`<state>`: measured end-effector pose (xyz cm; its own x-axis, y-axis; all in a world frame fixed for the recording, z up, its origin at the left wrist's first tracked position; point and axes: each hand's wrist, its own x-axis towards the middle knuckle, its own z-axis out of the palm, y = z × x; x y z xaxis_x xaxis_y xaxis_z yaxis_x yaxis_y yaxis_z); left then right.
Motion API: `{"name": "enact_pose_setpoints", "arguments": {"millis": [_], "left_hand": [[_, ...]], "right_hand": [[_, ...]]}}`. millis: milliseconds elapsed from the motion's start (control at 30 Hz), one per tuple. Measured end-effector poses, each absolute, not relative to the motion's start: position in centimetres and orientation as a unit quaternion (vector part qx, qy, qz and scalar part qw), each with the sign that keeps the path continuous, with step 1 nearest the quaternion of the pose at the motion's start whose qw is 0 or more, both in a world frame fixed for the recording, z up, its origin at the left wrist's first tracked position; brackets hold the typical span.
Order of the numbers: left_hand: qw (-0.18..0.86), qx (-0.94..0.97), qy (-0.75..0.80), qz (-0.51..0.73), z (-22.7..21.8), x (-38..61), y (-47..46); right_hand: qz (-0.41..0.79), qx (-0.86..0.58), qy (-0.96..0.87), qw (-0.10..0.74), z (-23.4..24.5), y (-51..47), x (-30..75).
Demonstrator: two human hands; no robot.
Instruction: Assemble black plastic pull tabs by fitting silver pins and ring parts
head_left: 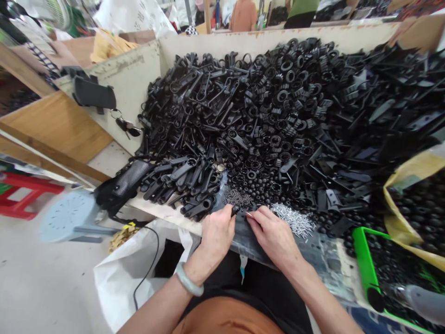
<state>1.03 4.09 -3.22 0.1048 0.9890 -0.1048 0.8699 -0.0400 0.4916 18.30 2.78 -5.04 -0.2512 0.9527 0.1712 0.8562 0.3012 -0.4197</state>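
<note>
Black and small, a molded part (236, 209) was pinched between the thumb and fingers of a worker's left hand (217, 229), a little left of a heap of silver pins (294, 220). The right hand (274, 232), just beside that heap, held a thin metallic piece (249, 215) between thumb and forefinger, aimed toward the part; whether the two touched could not be made out. A pale bangle (187, 280) circled the left wrist.

Left of the pins lay a mound of tiny dark grey fasteners (238, 198), with black balls (252, 185) just behind it. Farther left, black lever-shaped handles (193, 174) were bunched together, while black rings (283, 96) rose in a pile behind the pins. To the pins' right were flat black plates (332, 197), then a bright green bin (359, 260) and a yellow bag (399, 190). Well left of the pins, keys (127, 127) hung near a light blue stool (67, 218).
</note>
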Motion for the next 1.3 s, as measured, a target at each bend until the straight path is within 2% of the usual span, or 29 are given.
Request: {"name": "enact_pose_setpoints", "arguments": {"millis": [200, 333, 400, 533, 667, 1067, 1300], "left_hand": [[0.237, 0.711, 0.642, 0.162, -3.2, 0.8, 4.7], [0.283, 0.7, 0.621, 0.211, -2.7, 0.5, 3.9], [0.388, 0.64, 0.606, 0.268, -2.1, 0.7, 3.3], [0.667, 0.385, 0.533, 0.351, -0.7, 1.4, 2.3], [0.782, 0.209, 0.458, 0.367, 0.1, 2.3, 1.5], [0.839, 0.03, 0.395, 0.373, 0.2, 3.6, 0.0], [0.813, 0.117, 0.416, 0.389, 0.3, 3.6, -0.1]], "right_hand": [[0.138, -0.573, -0.776, 0.225, -5.2, 2.3, 18.5], [0.261, -0.57, -0.703, 0.337, -4.6, 1.5, 19.2], [0.338, -0.57, -0.627, 0.409, -4.1, 1.0, 19.6], [0.469, -0.547, -0.46, 0.519, -3.2, -0.1, 19.0], [0.502, -0.517, -0.389, 0.574, -3.0, -0.9, 17.5], [0.467, -0.516, -0.397, 0.598, -3.4, -1.4, 16.4], [0.489, -0.51, -0.382, 0.595, -3.8, -1.7, 16.5]]}}
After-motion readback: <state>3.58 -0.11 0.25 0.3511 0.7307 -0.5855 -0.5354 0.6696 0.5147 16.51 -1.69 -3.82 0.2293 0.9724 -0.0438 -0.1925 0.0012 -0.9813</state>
